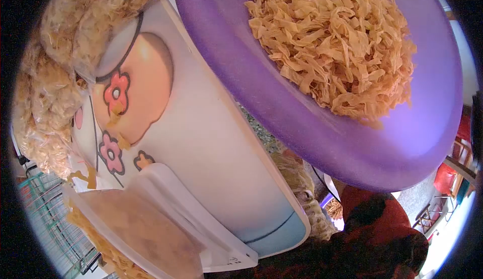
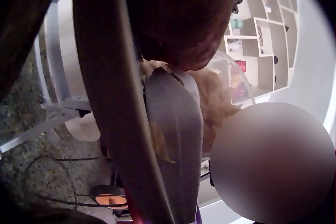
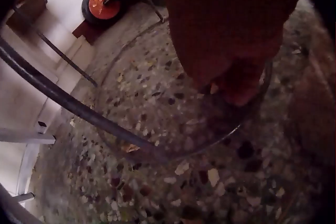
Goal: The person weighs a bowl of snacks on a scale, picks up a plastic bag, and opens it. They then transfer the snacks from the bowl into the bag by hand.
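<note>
Dried tan strips lie heaped in the purple basin, which overhangs the table side. On the pale, cartoon-printed table stands a clear plastic container with a tan sheet of material at its side. My left hand is dark in the left wrist view, close over the table edge and beside a pale plastic piece. My right hand reaches down toward the speckled floor, fingers together and shadowed; I cannot tell whether they pinch anything. Neither hand shows in the head view.
Large clear bags of tan strips crowd the table's far left, near a green wire rack. A round metal stool base and orange-hubbed wheels stand on the floor. A small tan scrap lies by the ring.
</note>
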Demonstrator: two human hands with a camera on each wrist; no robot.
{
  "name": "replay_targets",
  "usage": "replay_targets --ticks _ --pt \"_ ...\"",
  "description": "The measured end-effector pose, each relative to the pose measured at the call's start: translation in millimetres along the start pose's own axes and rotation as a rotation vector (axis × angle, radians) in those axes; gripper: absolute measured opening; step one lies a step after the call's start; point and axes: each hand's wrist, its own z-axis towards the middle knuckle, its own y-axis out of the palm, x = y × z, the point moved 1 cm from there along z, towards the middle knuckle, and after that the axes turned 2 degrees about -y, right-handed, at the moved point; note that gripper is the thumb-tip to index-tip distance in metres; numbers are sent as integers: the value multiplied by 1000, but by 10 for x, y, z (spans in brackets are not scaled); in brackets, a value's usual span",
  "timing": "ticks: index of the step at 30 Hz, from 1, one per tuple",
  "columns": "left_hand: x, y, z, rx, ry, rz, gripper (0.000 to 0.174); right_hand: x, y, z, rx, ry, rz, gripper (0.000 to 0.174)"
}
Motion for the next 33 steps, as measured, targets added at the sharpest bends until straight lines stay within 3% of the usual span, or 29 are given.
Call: replay_targets --ticks 8,11,14,17,19,20,21,23,24,26,27,30,33 --pt "7 -14 -2 -68 8 -24 50 -158 -180 -146 -25 -26 513 10" --pt "88 -4 21 -170 39 -65 50 -303 -285 -300 -84 -24 798 13" --pt "381 -40 84 -441 83 -149 50 -529 -394 -522 -164 -25 1048 17" --pt "829 738 330 -760 199 -190 49 -783 -520 -758 -298 -18 1299 20" --pt "1097 2086 467 -493 493 25 48 -929 -678 -881 -462 37 1403 20" --pt "1152 2487 456 -405 604 121 47 -917 -760 -956 -542 72 1454 19" --pt "1135 2489 471 -446 709 225 46 -868 -835 -1069 -583 -195 1379 20" --pt "1100 2496 482 -519 926 421 44 -1113 -1229 -1504 -617 -119 1371 18" --pt "1112 2567 402 -436 906 509 46 -1245 -1500 -1781 -632 -76 1368 16" --pt "1155 2724 206 -267 858 688 49 -1227 -1932 -2260 -658 -225 1287 15" --pt "1111 2706 299 -373 1000 528 44 -1223 -2121 -2483 -672 -307 1245 17" --pt "1116 2709 330 -417 1082 590 47 -954 -2658 -3043 -596 -285 1137 8" --pt "1131 2721 309 -471 1013 506 47 -415 -2935 -3333 -401 -233 926 12"
